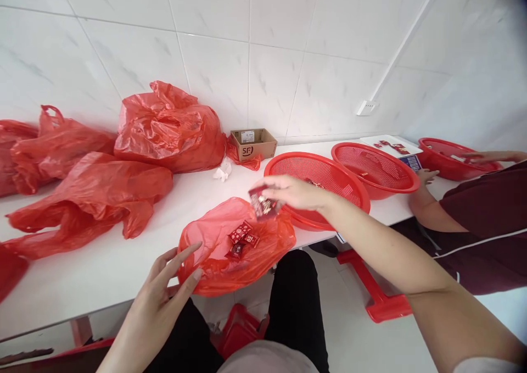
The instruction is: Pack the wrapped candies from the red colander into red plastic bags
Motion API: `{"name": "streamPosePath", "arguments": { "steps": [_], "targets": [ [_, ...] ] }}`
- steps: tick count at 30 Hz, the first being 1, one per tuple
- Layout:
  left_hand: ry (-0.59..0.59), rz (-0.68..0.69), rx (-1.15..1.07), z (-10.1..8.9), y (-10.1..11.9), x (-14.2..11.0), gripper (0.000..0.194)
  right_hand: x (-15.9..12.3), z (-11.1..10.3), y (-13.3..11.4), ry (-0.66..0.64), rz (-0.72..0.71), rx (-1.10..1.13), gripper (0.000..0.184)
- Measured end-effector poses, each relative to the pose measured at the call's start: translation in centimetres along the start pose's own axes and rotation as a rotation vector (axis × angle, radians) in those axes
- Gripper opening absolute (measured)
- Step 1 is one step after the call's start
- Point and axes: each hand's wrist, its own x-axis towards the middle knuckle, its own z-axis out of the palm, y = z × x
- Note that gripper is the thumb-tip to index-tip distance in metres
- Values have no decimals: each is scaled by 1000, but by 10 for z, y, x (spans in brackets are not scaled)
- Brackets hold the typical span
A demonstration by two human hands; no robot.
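My right hand (294,193) is shut on a small red foil packet (262,202), holding it above a spread red plastic bag (247,268). Several small red packets (241,231) lie on that bag. My left hand (164,285) is open, its fingers apart at the bag's near edge, holding nothing. A round red mesh basket (317,183) stands just beyond my right hand, and its near rim is partly hidden by my wrist.
Stuffed red plastic bags (168,128) line the white table (82,279) against the tiled wall, beside a cardboard SF box (253,145). Two more red baskets (374,170) stand to the right. A co-worker's hand (489,156) reaches into the farthest one. A red stool (374,285) stands below.
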Motion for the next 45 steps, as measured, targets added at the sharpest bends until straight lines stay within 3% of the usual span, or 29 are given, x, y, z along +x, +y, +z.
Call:
{"name": "streamPosePath", "arguments": {
  "steps": [3, 6, 8, 11, 13, 16, 19, 21, 24, 28, 31, 34, 37, 42, 45],
  "targets": [
    [-21, -9, 24, 4, 4, 6, 54, 5, 36, 8, -17, -30, -283, 30],
    [4, 26, -26, 6, 8, 9, 56, 11, 40, 18, 59, 9, -367, 36],
    [16, 46, -79, 7, 10, 9, 58, 12, 23, 22, 158, 15, -378, 37],
    [11, 26, -154, 7, 10, 9, 61, 10, -20, 30, 355, -26, -523, 32],
    [-2, -17, -201, 7, 10, 8, 64, 6, -53, 40, 459, 70, -680, 32],
    [-13, -49, -233, 8, 10, 8, 66, -5, -95, 64, 451, 335, -789, 40],
    [-20, -53, -248, 9, 11, 7, 66, -18, -113, 87, 332, 513, -777, 58],
    [-14, -68, -265, 10, 11, 7, 66, -22, -111, 97, 252, 586, -752, 62],
    [2, -66, -265, 11, 10, 8, 65, -18, -94, 103, 165, 608, -692, 49],
    [-11, -50, -213, 9, 10, 10, 67, 0, -67, 94, 66, 506, -561, 24],
    [6, -56, -214, 7, 13, 11, 67, 9, -58, 76, 23, 371, -435, 28],
    [15, -88, -251, 5, 15, 10, 71, 9, -59, 51, 89, 164, -156, 34],
    [10, -142, -326, 5, 13, 10, 74, 6, -59, 32, 161, 18, 66, 26],
    [-7, -183, -428, 10, 14, 12, 84, 6, -41, 27, 289, 161, -58, 23],
    [-10, -187, -452, 12, 17, 14, 87, 9, -30, 31, 321, 170, -85, 27]
  ]
}}
